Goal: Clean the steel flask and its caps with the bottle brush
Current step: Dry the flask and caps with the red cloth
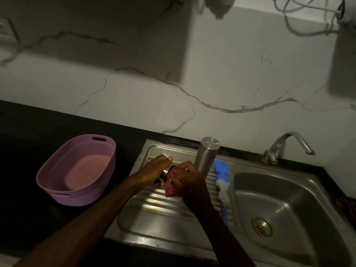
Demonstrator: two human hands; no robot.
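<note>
The steel flask (207,154) stands upside down on the ribbed drainboard (154,205) of the sink. My left hand (156,167) grips a steel cap (165,173) above the drainboard. My right hand (189,179) holds a red cloth (172,185) pressed into the cap's open end. The bottle brush (222,182), with a blue head, white bristles and a blue handle, lies on the drainboard beside the basin, just right of my right hand.
A purple perforated plastic basket (77,170) sits on the black counter to the left. The sink basin (289,209) with its drain lies to the right, below a steel tap (289,145). A marble wall rises behind.
</note>
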